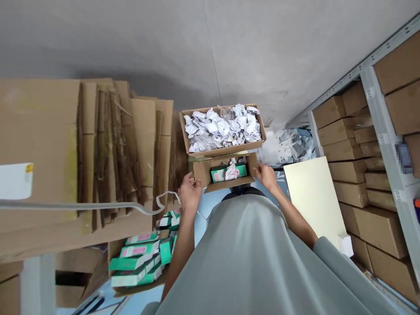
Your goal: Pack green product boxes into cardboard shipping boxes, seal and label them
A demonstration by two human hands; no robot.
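I hold a small open cardboard box (pixel 203 173) in front of my body. My left hand (pixel 189 192) grips its left side with fingers curled round the edge. My right hand (pixel 266 176) grips its right flap. Inside the box lie a green and white packet (pixel 220 174) and a crumpled piece of white paper (pixel 232 171). Just beyond it stands a larger cardboard box (pixel 226 151) filled with several crumpled white papers (pixel 223 127).
Flattened cardboard sheets (pixel 108 148) lean at the left. A box of several green and pink packets (pixel 141 260) sits below left. Metal shelving (pixel 390 144) with brown cartons (pixel 341 127) runs along the right. A pale yellow board (pixel 313 197) and crumpled plastic (pixel 293 144) lie near it.
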